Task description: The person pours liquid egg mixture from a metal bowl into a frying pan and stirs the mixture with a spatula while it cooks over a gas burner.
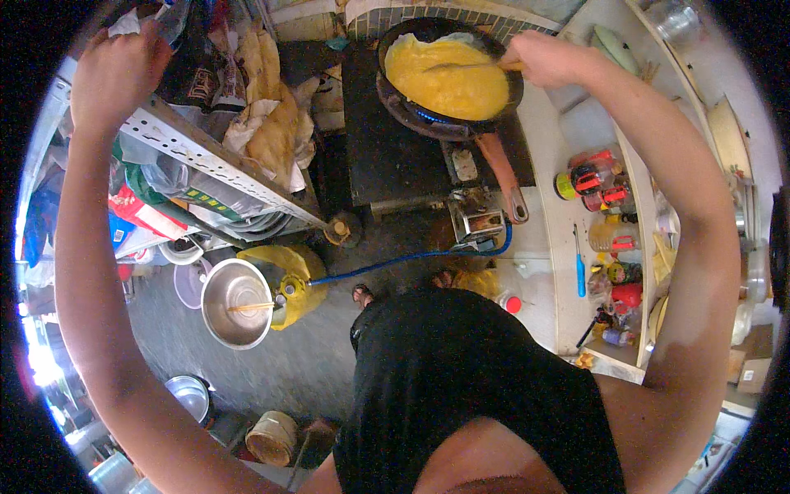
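Observation:
My right hand point(540, 58) grips a slim wooden cooking utensil point(466, 65), its far end in a layer of yellow egg point(447, 86). The egg spreads across a dark frying pan point(386, 92), with a pale, raised edge at the back. Beneath the pan, blue flame shows on the gas burner point(429, 117). The pan's reddish-brown handle point(503, 170) points towards me. Far to the left, my left hand point(120, 77) is raised with curled fingers above the metal shelf rack point(203, 157). White and clear plastic point(125, 23) lies at its fingertips; whether it is held, I cannot tell.
A blue gas hose point(395, 258) runs from the yellow gas cylinder point(308, 265) to the stove. A steel basin point(210, 302) with chopsticks point(250, 306) sits beside the cylinder. On the right are a blue-handled screwdriver point(581, 275) and red-lidded jars point(608, 197). A bucket point(271, 438) stands behind.

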`<state>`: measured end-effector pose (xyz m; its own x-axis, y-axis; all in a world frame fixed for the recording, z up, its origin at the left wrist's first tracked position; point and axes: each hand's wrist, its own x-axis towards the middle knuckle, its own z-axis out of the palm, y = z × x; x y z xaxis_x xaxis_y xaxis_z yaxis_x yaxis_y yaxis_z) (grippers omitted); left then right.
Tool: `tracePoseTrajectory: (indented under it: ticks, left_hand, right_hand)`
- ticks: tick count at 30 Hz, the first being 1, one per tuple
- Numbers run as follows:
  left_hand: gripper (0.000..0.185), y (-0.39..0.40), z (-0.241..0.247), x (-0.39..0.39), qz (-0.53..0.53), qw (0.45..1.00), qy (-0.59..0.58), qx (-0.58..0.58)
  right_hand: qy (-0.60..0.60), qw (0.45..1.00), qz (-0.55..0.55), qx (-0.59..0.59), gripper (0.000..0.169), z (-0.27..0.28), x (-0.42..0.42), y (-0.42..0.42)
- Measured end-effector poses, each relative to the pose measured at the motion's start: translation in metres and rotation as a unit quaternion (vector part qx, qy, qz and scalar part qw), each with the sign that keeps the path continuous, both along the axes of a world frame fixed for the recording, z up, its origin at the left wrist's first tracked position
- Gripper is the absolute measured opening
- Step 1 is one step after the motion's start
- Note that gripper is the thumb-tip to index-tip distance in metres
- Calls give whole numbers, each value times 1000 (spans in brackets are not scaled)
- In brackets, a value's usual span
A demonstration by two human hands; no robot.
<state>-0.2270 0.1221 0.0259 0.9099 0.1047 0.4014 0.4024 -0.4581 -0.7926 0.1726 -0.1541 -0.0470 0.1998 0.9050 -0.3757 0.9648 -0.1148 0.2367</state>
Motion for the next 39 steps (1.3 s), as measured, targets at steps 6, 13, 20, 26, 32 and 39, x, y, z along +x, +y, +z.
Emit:
tracePoseTrajectory:
  ticks: [6, 13, 20, 26, 32, 39]
  left_hand:
    - [20, -6, -3, 8, -2, 999, -16, -29]
    - [21, -6, 2, 1, 21, 1000, 4, -20]
    - [20, -12, 1, 2, 35, 999, -17, -37]
    - [19, -9, 0, 4, 37, 999, -2, -33]
    - [19, -15, 1, 5, 58, 998, -6, -32]
    - [19, -12, 2, 5, 58, 998, 3, -22]
  right_hand:
    - [13, 999, -17, 37, 38, 16, -3, -45]
    - [-16, 985, -40, 168, 43, -9, 16, -77]
    - [35, 970, -74, 231, 47, -49, 5, -51]
    - [64, 958, -107, 257, 47, -86, 19, -35]
    - [32, 951, -79, 298, 43, -117, 28, -38]
    - [82, 964, -7, 252, 47, -129, 48, -57]
